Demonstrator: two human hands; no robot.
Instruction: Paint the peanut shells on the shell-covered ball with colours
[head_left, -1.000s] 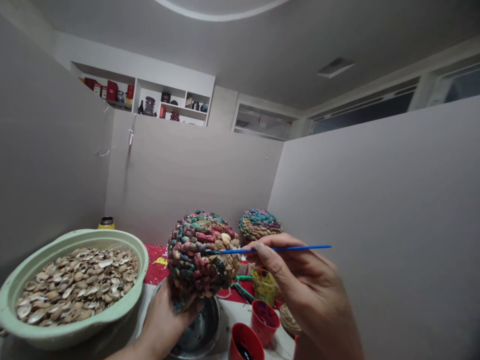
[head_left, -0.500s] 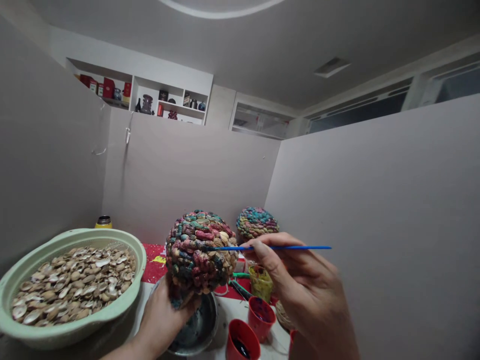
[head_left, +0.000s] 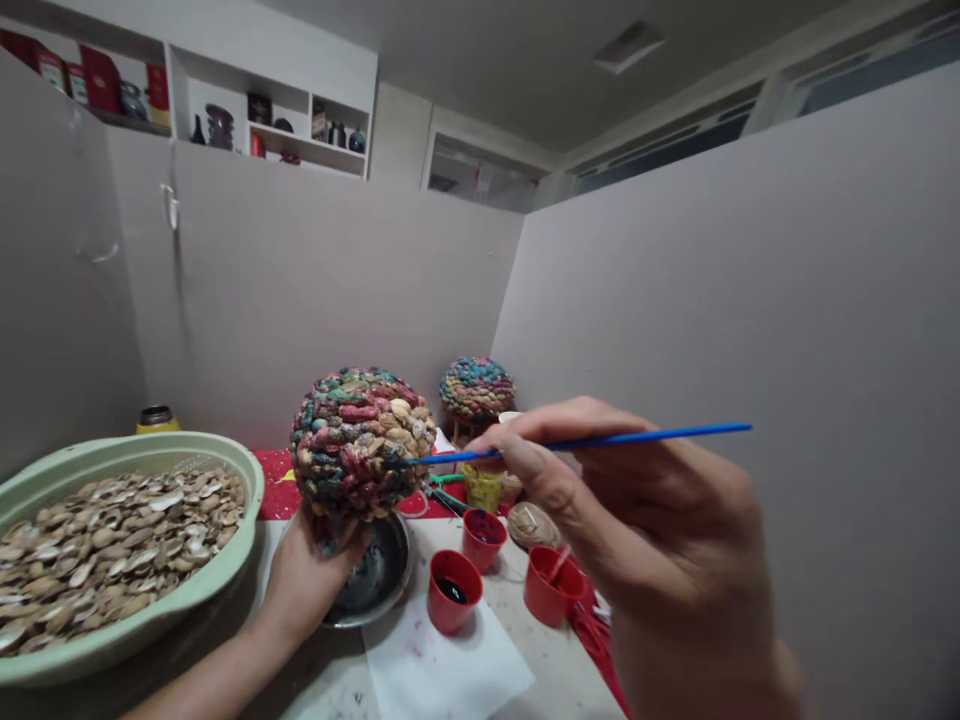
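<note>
A rounded craft piece [head_left: 352, 445], covered in what look like peanut shells, stands upright over a metal bowl. Most of its shells are painted red, teal and dark green; a patch at the upper right is bare tan. My left hand [head_left: 315, 575] is closed round its stem from below. In my right hand [head_left: 607, 500] a thin blue paintbrush [head_left: 645, 437] is pinched between thumb and fingers. Its dark tip meets the lower right side of the shells, though exact contact is hard to tell. Part of the stem hides behind my fingers.
A green basin [head_left: 247, 500] of empty shells stands left. Below the piece sits the metal bowl [head_left: 382, 575]. Red cups [head_left: 455, 610] of paint, a yellow-stained cup [head_left: 482, 488] and a twine ball [head_left: 532, 525] lie right. A second painted piece [head_left: 478, 387] stands behind; grey panels surround the table.
My view has tipped downward and shifted right, showing more cups and a white sheet. The brush tip has moved lower on the shells, and the brush now slants more. Both grips stay the same.
</note>
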